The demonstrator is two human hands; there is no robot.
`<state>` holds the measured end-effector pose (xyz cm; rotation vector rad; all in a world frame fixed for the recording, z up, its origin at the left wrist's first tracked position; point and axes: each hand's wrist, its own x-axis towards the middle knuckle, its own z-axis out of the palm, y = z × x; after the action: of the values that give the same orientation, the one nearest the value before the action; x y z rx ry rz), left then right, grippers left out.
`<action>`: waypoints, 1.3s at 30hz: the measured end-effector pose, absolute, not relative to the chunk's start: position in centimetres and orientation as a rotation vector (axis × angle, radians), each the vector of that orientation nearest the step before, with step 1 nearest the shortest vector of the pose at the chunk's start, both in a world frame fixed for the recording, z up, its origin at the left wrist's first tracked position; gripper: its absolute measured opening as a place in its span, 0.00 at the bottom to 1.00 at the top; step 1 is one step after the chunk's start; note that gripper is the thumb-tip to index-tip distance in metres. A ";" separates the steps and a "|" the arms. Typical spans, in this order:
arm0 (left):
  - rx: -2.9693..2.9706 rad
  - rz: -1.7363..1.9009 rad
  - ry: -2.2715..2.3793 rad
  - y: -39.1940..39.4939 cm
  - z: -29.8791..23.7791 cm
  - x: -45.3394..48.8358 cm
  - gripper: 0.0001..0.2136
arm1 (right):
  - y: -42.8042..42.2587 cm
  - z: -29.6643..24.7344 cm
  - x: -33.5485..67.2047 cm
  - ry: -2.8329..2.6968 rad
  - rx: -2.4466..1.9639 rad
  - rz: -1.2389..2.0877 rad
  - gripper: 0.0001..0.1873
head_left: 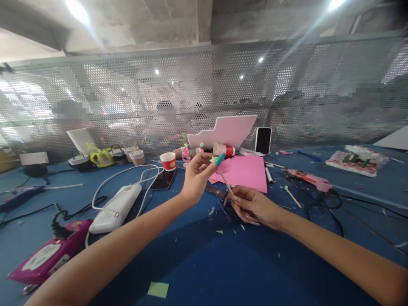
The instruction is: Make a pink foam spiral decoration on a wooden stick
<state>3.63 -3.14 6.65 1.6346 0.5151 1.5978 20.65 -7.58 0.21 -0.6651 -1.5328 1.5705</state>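
My left hand [196, 177] is raised over the blue table [204, 263], its fingers pinched on a tiny green star-shaped piece [213, 160]; a teal cap covers one fingertip. My right hand [253, 207] rests lower, close to the table, fingers closed round a thin wooden stick [227, 183] that points up toward the left hand. The stick's tip ends just below the star piece, not touching it. Behind both hands lies a pink paper sheet [247, 172].
A white power bank [115, 207] with cables and a pink device [47, 257] lie at the left. A red paper cup [168, 161], a dark phone [163, 179], a standing phone [263, 140], white foam board [223, 131] and a glue gun [310, 178] sit farther back. Paper scraps litter the table.
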 end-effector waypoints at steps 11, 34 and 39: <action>1.611 1.647 0.568 -2.6 6.3 3.6 0.10 | -7.7 0.3 20.5 -1.579 -0.683 1.518 0.13; 1.687 1.709 0.666 -2.4 5.8 3.5 0.07 | -7.7 0.2 20.5 -1.558 -0.708 1.484 0.11; 1.672 1.718 0.687 -2.2 5.5 3.4 0.09 | -7.7 0.1 20.5 -1.551 -0.708 1.485 0.12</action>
<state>3.43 -2.20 5.53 1.6715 0.6872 1.7177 20.54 -7.68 0.10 -0.7081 -1.5510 1.4849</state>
